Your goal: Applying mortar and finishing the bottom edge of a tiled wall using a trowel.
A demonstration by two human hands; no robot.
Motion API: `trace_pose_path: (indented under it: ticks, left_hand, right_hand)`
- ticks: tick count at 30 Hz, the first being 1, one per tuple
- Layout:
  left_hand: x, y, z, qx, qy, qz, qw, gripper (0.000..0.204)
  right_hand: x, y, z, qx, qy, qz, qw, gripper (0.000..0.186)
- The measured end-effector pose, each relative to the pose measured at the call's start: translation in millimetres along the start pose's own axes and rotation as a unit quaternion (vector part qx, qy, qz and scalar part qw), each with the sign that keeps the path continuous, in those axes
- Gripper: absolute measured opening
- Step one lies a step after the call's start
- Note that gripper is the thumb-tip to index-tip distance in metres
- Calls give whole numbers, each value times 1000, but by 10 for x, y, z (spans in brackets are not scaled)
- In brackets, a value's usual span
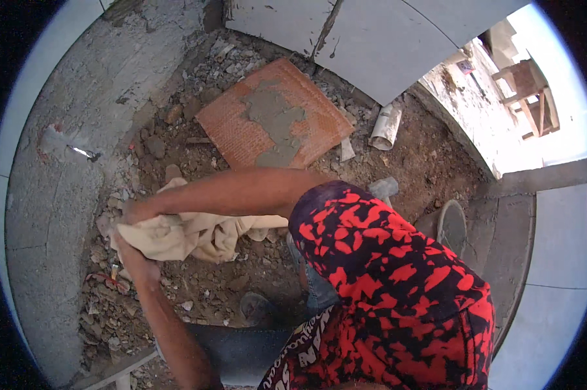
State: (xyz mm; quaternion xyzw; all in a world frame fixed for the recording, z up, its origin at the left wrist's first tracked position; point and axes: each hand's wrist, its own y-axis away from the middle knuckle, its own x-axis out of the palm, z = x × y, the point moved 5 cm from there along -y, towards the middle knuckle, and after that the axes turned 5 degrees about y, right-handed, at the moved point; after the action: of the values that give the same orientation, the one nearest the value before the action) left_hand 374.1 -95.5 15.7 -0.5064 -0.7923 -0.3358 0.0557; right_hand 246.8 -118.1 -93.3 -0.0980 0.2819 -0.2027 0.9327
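A crumpled cream-coloured cloth (205,237) is bunched up over the rubble, its folds trailing to the right beneath my right forearm. My right hand (136,212) grips its left end from above; the arm in a red-and-black patterned sleeve reaches across to it. Just below, my left hand (132,257) is closed on the same end of the cloth. The fingertips of both hands are partly hidden by the cloth and by each other. Beyond my right forearm lies a square tile (218,123), its ribbed orange back up, with grey mortar (274,120) smeared over it.
Broken stones and soil cover the floor. A rough cement wall (53,195) rises at the left, with large white tiles (384,45) at the back. A white pipe piece (386,127) and crumpled clear plastic (383,188) lie at right. A wooden frame (534,97) stands far right.
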Motion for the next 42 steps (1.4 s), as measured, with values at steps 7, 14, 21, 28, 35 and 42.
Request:
trace_pose_path:
  ticks: [7, 14, 21, 28, 35, 42]
  left_hand:
    - [-559, 72, -462, 44, -16, -8, 999, 54]
    - [-674, -5, -486, 172, -351, -224, 893, 51]
    - [-243, 403, -850, 401, -292, -159, 854, 41]
    - [-610, 54, -494, 232, -78, -97, 965, 48]
    - [-408, 117, -376, 274, -380, -51, 882, 47]
    - [-110, 251, -383, 352, -416, 50, 837, 34]
  right_hand:
    - [-31, -138, 1333, 67, 144, 87, 983, 46]
    - [-300, 26, 1450, 118, 208, 69, 969, 33]
    - [-684, 27, 1286, 200, 160, 41, 966, 34]
    - [-556, 80, 1616, 87, 30, -73, 993, 42]
    - [-588, 122, 1237, 170, 9, -165, 972, 37]
    - [-778, 259, 754, 208, 76, -207, 953, 35]
